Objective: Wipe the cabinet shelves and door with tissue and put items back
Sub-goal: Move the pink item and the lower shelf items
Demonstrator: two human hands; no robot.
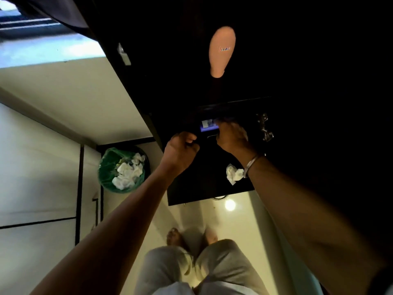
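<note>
Pale glossy floor (pixel 212 218) with a ceiling-light reflection (pixel 230 205); cream wall (pixel 63 92) at left, dark trim lines (pixel 79 188) along its base. Green-lined bin (pixel 123 169) of crumpled white paper by the wall. Daylit window (pixel 19 20) top left; rest is dim.

Both arms reach forward, hands close together.
The left hand (pixel 182 148) is curled into a fist, knuckles up; the right hand (pixel 231 137), a bangle at its wrist, has its fingers bent forward and partly lost in shadow.
</note>
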